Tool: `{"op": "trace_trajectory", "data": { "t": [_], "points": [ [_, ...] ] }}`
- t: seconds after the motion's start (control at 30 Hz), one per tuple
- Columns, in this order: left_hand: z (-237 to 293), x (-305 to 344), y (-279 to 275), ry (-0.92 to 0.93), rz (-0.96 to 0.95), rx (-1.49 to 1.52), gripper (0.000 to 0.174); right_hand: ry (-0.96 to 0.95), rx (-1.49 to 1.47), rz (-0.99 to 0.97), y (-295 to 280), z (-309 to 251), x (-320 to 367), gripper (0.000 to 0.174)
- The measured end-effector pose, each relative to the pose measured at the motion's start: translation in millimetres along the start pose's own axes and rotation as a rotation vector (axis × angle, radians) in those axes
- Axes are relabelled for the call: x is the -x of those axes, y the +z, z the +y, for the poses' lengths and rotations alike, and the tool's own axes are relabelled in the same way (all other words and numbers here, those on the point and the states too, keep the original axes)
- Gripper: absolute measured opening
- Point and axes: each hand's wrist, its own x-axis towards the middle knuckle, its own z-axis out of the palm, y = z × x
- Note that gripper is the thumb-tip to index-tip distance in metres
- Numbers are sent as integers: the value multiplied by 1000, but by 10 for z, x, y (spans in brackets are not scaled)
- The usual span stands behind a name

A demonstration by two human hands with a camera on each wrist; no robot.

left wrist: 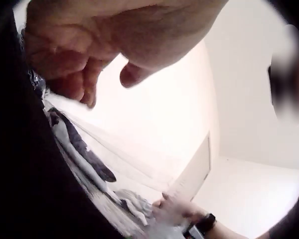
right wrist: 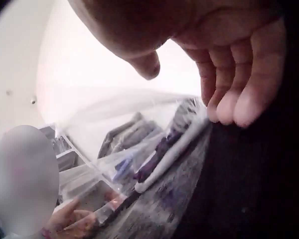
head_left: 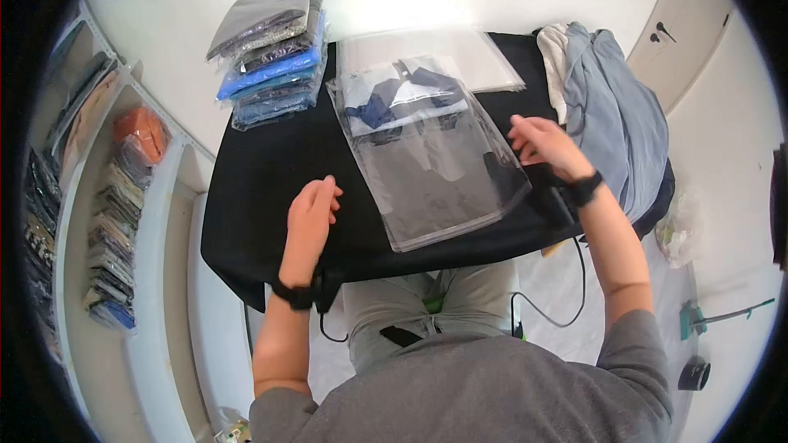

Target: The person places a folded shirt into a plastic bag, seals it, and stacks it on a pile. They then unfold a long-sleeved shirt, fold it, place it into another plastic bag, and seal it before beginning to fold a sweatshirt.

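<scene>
On the black-covered table lies a clear plastic bag (head_left: 443, 189) with a folded grey and navy garment (head_left: 402, 102) inside. To the right of the bag is my right hand (head_left: 548, 146). Its fingers bend loosely downward in the right wrist view, fingertips (right wrist: 244, 112) right by the bag's edge, thumb (right wrist: 148, 67) held apart. My left hand (head_left: 312, 207) is over the cloth, left of the bag and apart from it in the head view. Nothing shows in its grasp, and its thumb (left wrist: 132, 74) stands away from the loosely bent fingers.
A stack of bagged clothes (head_left: 275, 49) stands at the back left. More clear bags (head_left: 484, 61) lie flat at the back. Grey-blue clothing (head_left: 611, 107) is heaped on the right. Shelves (head_left: 152, 189) with packed clothes line the left, and a cable (head_left: 581, 295) hangs below the table's front.
</scene>
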Motion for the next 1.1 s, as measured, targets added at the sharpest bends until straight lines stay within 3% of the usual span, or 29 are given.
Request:
{"op": "trace_trajectory", "data": {
  "t": [0.03, 0.07, 0.1, 0.13, 0.27, 0.37, 0.57, 0.77, 0.8, 0.87, 0.9, 0.93, 0.97, 1.0, 1.07, 1.1],
  "points": [
    [21, -114, 37, 13, -1, -5, 36, 79, -15, -35, 62, 55, -99, 46],
    [52, -232, 74, -183, -102, -25, 40, 141, -63, -60, 121, 131, -185, 55],
    [75, -317, 108, -379, -202, -45, 43, 206, -87, -108, 157, 132, -241, 54],
    [84, -361, 149, -364, -201, -50, 43, 275, -112, -158, 171, 141, -288, 53],
    [22, -439, 293, -327, -258, -56, 37, 203, -157, -228, 144, 333, -483, 40],
    [-33, -419, 281, -248, -272, -17, 29, 118, -448, -291, 135, 383, -393, 19],
    [16, -9, -129, -221, -206, 182, 25, 52, -413, -217, -20, 533, 280, 18],
    [-180, 697, -459, -246, -462, -22, 25, 23, -331, -299, -19, 801, 1228, 18],
    [-230, 717, -562, -217, -471, -68, 19, -11, -300, -295, -49, 836, 1300, 19],
    [-314, 664, -528, 348, -169, -344, 9, -216, -190, -41, -72, 1057, 1216, 12],
    [-241, 650, -515, 295, -157, -405, 32, -383, 57, 87, -45, 980, 1202, 25],
    [-167, 611, -456, 307, -156, -402, 32, -549, 306, 221, 19, 869, 1165, 40],
    [-77, 559, -364, 520, -199, -564, 41, -626, 364, 183, 56, 815, 1100, 61],
    [-15, 503, -302, 732, -241, -725, 51, -696, 462, 158, 124, 712, 1068, 63],
    [-53, 391, -243, 729, -340, -702, 58, -848, 618, 133, 213, 681, 938, 60],
    [-71, 331, -217, 816, -409, -757, 57, -884, 652, 110, 247, 658, 908, 59]
  ]
}}
